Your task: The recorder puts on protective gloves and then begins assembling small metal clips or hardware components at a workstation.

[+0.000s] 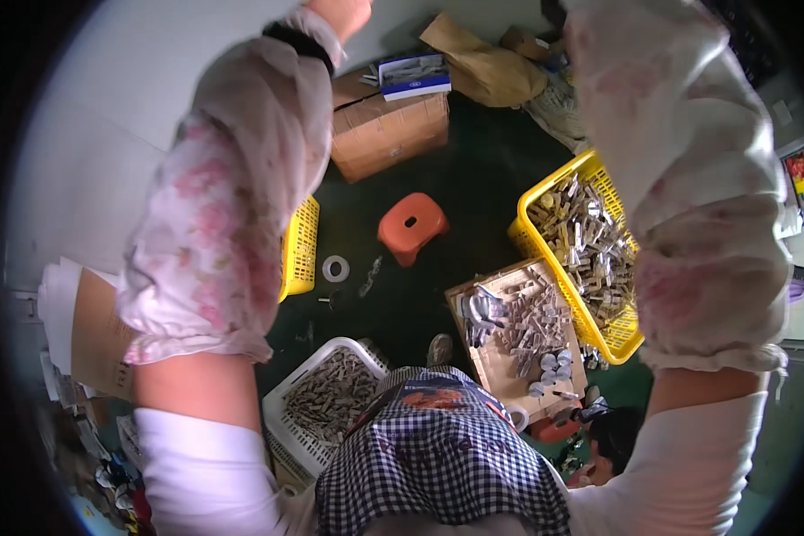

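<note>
Both my arms are raised toward the top of the view, in floral white sleeve covers. My left hand point(342, 12) shows only in part past a dark band at the wrist; the upper edge cuts it off and its fingers are hidden. Beyond the upper edge, my right hand is out of sight, with only its sleeve point(688, 196) showing. What either hand holds does not show. Nearest below the left hand in the picture is a blue-and-white box point(414, 90) of small parts on a cardboard box point(393, 143).
An orange stool point(411, 227) stands mid-floor beside a tape roll point(335, 269). Small metallic pieces fill a yellow basket point(520, 234) and a white basket point(275, 427). A cardboard sheet point(487, 362) bears gloves and parts. Another yellow basket point(305, 246) sits behind my left arm. A person point(609, 442) is lower right.
</note>
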A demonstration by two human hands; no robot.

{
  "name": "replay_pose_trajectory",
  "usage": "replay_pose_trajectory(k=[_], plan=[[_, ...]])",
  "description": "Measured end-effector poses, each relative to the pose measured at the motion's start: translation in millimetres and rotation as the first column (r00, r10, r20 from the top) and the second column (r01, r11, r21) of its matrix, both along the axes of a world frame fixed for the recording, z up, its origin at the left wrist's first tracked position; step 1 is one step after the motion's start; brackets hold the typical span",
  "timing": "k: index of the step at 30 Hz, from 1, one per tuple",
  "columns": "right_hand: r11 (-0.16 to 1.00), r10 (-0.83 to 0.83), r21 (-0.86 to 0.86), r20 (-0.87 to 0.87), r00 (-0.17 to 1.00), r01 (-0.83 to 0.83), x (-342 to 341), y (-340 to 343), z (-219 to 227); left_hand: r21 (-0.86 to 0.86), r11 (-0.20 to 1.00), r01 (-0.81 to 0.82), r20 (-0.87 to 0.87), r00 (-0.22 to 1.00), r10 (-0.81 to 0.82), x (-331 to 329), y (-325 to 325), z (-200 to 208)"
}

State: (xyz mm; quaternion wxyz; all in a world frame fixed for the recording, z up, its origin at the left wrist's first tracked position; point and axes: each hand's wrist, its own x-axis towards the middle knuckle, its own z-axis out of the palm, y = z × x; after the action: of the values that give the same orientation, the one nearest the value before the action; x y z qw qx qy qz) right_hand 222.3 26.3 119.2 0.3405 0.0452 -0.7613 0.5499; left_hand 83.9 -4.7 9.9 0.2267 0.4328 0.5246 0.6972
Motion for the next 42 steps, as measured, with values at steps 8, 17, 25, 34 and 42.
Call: replay_pose_trajectory(k=[8,17,25,34,42], plan=[[0.847,-0.364,-0.254,0.365,0.857,0.467,172,-14,-263,-0.519,0.841,0.154,0.161,0.984,-0.080,85,-231,-164],[0.428,-0.306,-0.374,0.796,0.522,0.823,367,-210,-363,-0.804,0.578,-0.141,0.116,0.916,0.385,148,-503,-206],[0.928,-0.232,0.313,0.067,0.970,0.201,12,-4,-176,-0.283,0.955,0.088,-0.634,0.730,-0.255,39,-170,-119],[0.551,0.043,-0.674,-0.565,0.824,-0.492,-108,171,-25,0.132,0.694,0.708,0.366,0.616,-0.698,36,47,-48],[0.465,-0.150,-0.803,-0.488,0.860,-0.374,-91,278,-43,0.064,0.516,0.854,0.673,0.345,-0.654,61,76,-81]])
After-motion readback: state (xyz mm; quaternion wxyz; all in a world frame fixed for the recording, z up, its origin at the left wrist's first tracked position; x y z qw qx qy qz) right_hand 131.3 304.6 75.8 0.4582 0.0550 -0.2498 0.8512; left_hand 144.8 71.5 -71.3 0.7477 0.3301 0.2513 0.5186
